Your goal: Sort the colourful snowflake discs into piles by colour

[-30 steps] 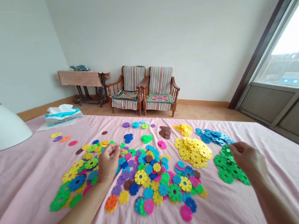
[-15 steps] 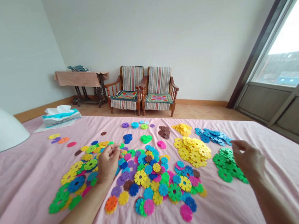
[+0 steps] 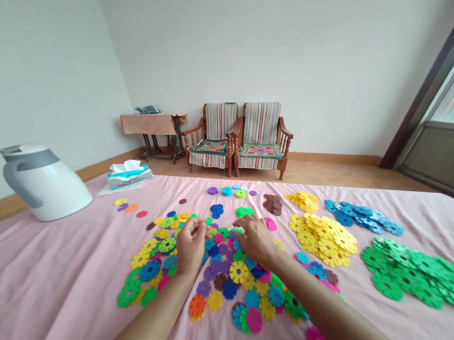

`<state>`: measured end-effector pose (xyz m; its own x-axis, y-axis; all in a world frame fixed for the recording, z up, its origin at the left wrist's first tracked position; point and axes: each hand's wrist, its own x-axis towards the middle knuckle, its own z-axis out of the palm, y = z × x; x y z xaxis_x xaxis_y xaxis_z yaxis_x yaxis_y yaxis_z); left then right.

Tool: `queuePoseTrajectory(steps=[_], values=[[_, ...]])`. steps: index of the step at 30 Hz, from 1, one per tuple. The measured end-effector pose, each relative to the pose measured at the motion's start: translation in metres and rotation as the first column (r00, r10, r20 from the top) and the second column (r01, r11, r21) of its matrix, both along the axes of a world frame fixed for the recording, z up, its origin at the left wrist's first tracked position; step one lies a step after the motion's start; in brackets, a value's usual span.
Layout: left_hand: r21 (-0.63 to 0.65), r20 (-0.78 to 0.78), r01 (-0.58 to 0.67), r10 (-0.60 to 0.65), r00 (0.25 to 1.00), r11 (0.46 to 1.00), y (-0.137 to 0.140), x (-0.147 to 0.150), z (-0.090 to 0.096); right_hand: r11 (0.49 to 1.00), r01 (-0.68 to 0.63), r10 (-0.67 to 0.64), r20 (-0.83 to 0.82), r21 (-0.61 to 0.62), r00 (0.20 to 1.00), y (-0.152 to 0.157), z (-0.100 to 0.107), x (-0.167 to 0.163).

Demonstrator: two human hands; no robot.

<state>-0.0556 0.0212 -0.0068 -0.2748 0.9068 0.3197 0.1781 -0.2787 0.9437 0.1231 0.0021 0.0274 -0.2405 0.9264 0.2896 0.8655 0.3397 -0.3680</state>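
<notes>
My left hand (image 3: pixel 192 244) is held over the left side of a mixed heap of flower-shaped plastic discs (image 3: pixel 239 272). Its thumb and fingers are pinched together beside a green disc (image 3: pixel 208 221); whether that disc is between them I cannot tell. Close by, my right hand (image 3: pixel 254 237) reaches over the top of the same heap, fingers bent downward and apart, with nothing visible in them. Beneath the right wrist and forearm, part of the heap is hidden. More mixed discs (image 3: pixel 150 270) spread out left of my left hand.
Sorted piles lie to the right: yellow (image 3: pixel 325 238), blue (image 3: pixel 361 216), green (image 3: pixel 420 271) and brown (image 3: pixel 273 204). Small groups sit along the back of the pink cloth (image 3: pixel 62 295). A white jug (image 3: pixel 53 183) and a tissue box (image 3: pixel 129 175) stand at the left.
My right hand has moved left from beside the blue and green piles to the mixed heap. The left hand stays pinched over the heap. The view has turned left.
</notes>
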Motion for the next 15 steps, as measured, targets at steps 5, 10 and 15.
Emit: queuePoseTrajectory(steps=[5,10,15], values=[[0.000,-0.010,0.005,-0.005,1.000,1.000,-0.001,0.000,0.001,0.997,-0.060,0.062,0.037,-0.051,0.997,0.021,-0.005,-0.029],[0.001,-0.014,0.007,-0.007,1.000,1.000,-0.002,0.001,0.003,0.997,-0.042,0.042,0.008,-0.060,0.999,0.022,-0.008,-0.032],[0.000,-0.016,0.011,-0.011,1.000,1.000,-0.002,0.001,0.003,0.999,0.007,-0.011,-0.110,-0.038,0.994,0.007,-0.001,-0.016]])
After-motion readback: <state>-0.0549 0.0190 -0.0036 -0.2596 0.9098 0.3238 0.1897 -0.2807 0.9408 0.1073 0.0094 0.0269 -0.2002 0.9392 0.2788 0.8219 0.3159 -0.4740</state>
